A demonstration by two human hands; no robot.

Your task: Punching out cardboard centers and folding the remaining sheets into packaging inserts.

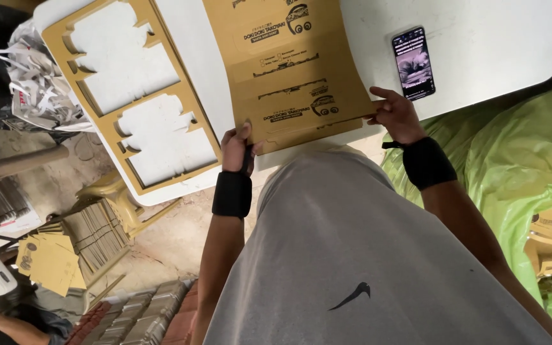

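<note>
At the near edge of a white worktop (480,57), seen from above the person's own chest, two bare hands hold a flat printed cardboard sheet (289,70); both forearms reach forward from a grey shirt, and each wrist wears one black wristband, two in all. The left hand (237,148) is raised at the sheet's near left corner, its thumb on top of the card and its fingers (248,155) curled under the edge, clamped on the corner; the right hand (396,115) sits at the sheet's near right edge, knuckles up, fingers (378,96) bent together and pinching that edge. The sheet lies between the two hands, its near edge just over the worktop's rim, its far end running out of view at the top.

One smartphone (413,62) lies face up with its screen lit on the worktop, just beyond the right hand and apart from the sheet; one brown cardboard frame (107,108) with two shaped cut-outs lies to the left of the sheet, overhanging the worktop's left edge. Below on the left, a pile of folded brown card pieces (91,239) rests on a yellow plastic chair (126,204); a heap of white paper scraps (36,89) lies farther left; a green plastic sheet (519,160) covers the ground on the right.
</note>
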